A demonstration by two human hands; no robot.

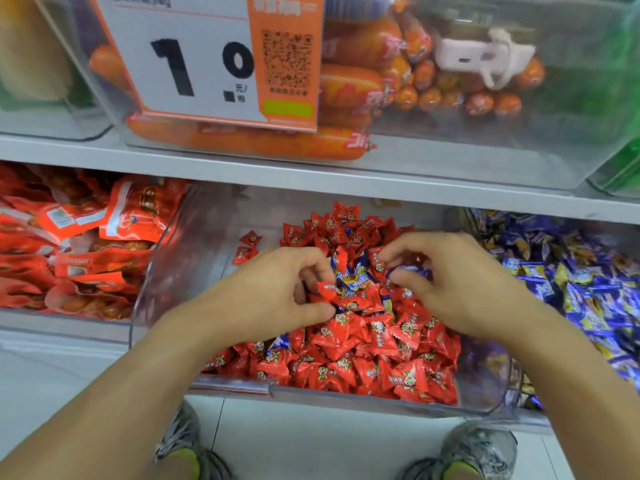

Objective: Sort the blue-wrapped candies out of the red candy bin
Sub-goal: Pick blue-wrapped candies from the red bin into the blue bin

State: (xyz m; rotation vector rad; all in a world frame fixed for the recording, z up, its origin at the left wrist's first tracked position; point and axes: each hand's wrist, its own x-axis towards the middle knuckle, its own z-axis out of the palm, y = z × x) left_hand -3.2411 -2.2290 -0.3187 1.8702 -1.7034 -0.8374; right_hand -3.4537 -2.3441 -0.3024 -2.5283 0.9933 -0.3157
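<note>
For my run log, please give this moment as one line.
stage: sorting | right hand: pinches blue candy | left hand: digging in red candies, grip unclear | blue candy bin: right of red bin

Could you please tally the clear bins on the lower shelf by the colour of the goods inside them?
Red goods: 2, the packet bin and the red candy bin
Blue goods: 1, the blue candy bin
Total: 3
</note>
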